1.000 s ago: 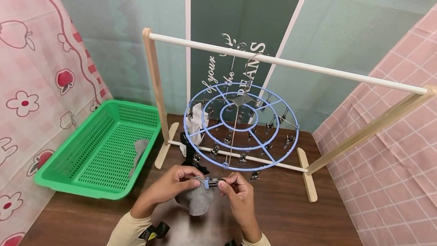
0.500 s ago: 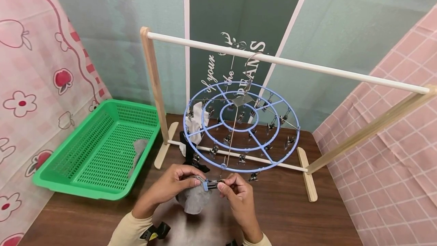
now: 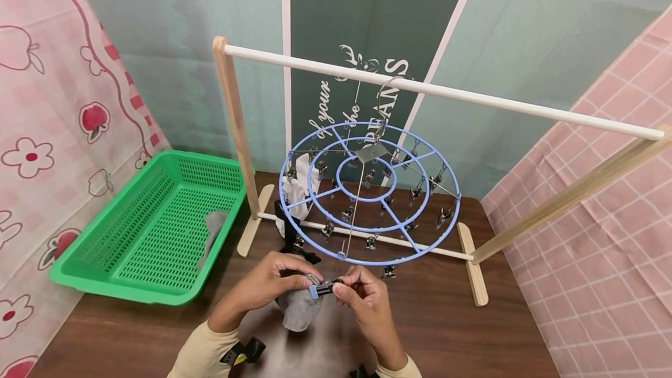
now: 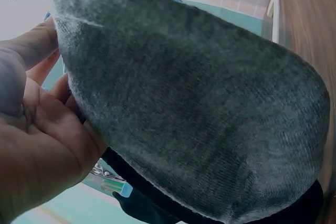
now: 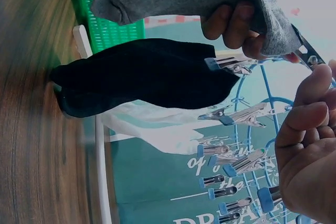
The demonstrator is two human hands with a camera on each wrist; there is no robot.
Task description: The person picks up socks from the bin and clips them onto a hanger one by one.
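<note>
My left hand (image 3: pixel 273 284) pinches a grey sock (image 3: pixel 300 311) by its cuff; the sock hangs toe down and fills much of the left wrist view (image 4: pixel 194 93). My right hand (image 3: pixel 364 296) pinches the handle end of a metal clip (image 3: pixel 322 289) with blue tips, at the sock's cuff. Whether the clip's jaws are spread cannot be told. Above the hands hangs a round blue drying hanger (image 3: pixel 370 230) with several dangling clips. From its left side hang a black sock (image 5: pixel 142 77) and white socks (image 5: pixel 163 129), partly hidden in the head view.
A wooden stand with a white rail (image 3: pixel 446 91) carries the hanger. To the left, a green basket (image 3: pixel 121 290) holds another grey sock (image 3: pixel 212 235). The stand's feet (image 3: pixel 472 267) rest on the dark wood table (image 3: pixel 430 319). Patterned cloths surround the sides and back.
The clip has tilted, its blue end dipping lower at the sock's cuff. Both hands stay close together at nearly the same place, still holding sock and clip.
</note>
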